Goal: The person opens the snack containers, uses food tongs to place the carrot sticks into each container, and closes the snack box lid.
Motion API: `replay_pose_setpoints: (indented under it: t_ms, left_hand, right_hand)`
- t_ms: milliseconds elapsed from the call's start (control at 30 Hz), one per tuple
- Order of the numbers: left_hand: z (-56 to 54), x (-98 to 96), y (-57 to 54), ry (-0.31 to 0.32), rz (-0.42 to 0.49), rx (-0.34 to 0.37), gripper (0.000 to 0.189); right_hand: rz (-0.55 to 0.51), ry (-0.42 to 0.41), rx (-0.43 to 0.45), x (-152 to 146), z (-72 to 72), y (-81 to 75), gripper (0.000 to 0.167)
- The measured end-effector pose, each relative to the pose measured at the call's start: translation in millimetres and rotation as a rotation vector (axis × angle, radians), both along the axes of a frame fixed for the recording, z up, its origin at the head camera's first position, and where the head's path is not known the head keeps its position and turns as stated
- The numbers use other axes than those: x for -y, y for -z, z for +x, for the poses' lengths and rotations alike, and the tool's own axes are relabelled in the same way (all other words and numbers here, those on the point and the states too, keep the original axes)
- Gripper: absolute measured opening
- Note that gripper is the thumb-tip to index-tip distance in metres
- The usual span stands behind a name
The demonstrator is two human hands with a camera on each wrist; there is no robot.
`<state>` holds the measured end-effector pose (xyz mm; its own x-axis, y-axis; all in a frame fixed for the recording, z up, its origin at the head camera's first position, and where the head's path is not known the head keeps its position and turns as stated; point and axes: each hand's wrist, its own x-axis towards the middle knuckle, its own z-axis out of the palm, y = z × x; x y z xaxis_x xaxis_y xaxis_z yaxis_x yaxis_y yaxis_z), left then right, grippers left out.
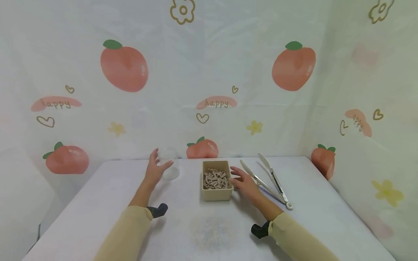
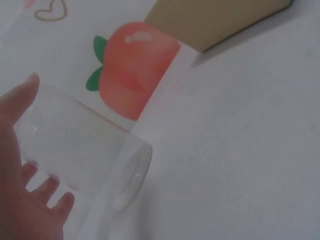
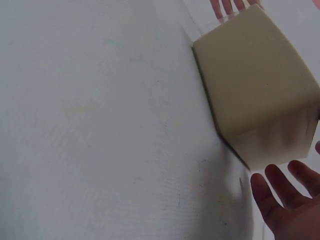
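Note:
On the back left of the table, a clear cup (image 1: 172,172) stands upright, and my left hand (image 1: 153,172) reaches round its near left side. In the left wrist view the thumb spreads above the clear cup (image 2: 85,142) and the fingertips lie right at its lower side. To its right a beige rectangular box (image 1: 216,195) contains a heap of greyish-brown twisted strips (image 1: 215,179). My right hand (image 1: 246,185) has its fingers spread at the box's right side. In the right wrist view those fingertips are beside the lower end of the box (image 3: 255,75).
Metal tongs (image 1: 272,186) with pale tips lie spread on the table just beyond the right hand. A white sheet printed with fruit (image 1: 124,69) hangs behind the white table (image 1: 183,239) and along its right side.

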<state>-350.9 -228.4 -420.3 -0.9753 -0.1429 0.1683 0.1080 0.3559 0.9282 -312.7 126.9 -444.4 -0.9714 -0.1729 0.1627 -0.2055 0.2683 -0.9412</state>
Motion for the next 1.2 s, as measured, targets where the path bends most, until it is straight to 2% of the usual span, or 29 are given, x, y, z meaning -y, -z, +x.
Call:
replay_pose_setpoints:
  t_ms: [200,367,433,600,800,1033,1200]
  left_hand:
    - [-4.9,-1.9,-1.8,-0.021,-0.041,0.064,0.098]
    - [-7.7,-5.2,-3.6,-0.022,-0.061,0.085,0.099]
    - [-7.8,-5.6,-3.9,-0.022,-0.066,0.081,0.099]
    - [-4.5,-6.7,-6.2,-0.038,-0.08,0.09,0.096]
    - [-3.0,-5.8,-7.0,-0.044,-0.09,0.091,0.092]
    - [-0.4,-3.0,-6.4,-0.046,-0.106,0.084,0.089]
    - [1.9,-2.3,-7.1,-0.044,-0.108,0.079,0.091]
  right_hand:
    - [0.003,-0.038,0.009,-2,0.2,0.0,0.048]
    - [0.016,-0.081,0.017,-2,15.4,-21.0,0.047]
    - [0.016,-0.085,0.008,-2,14.3,-19.4,0.047]
    - [0.011,-0.062,0.0,-4,0.5,1.0,0.046]
    - [0.023,-0.067,0.015,-4,3.1,-4.1,0.046]
    - [0.035,-0.091,0.024,-1,17.1,-24.2,0.046]
    - [0.056,-0.083,0.028,-5,9.9,-14.1,0.048]
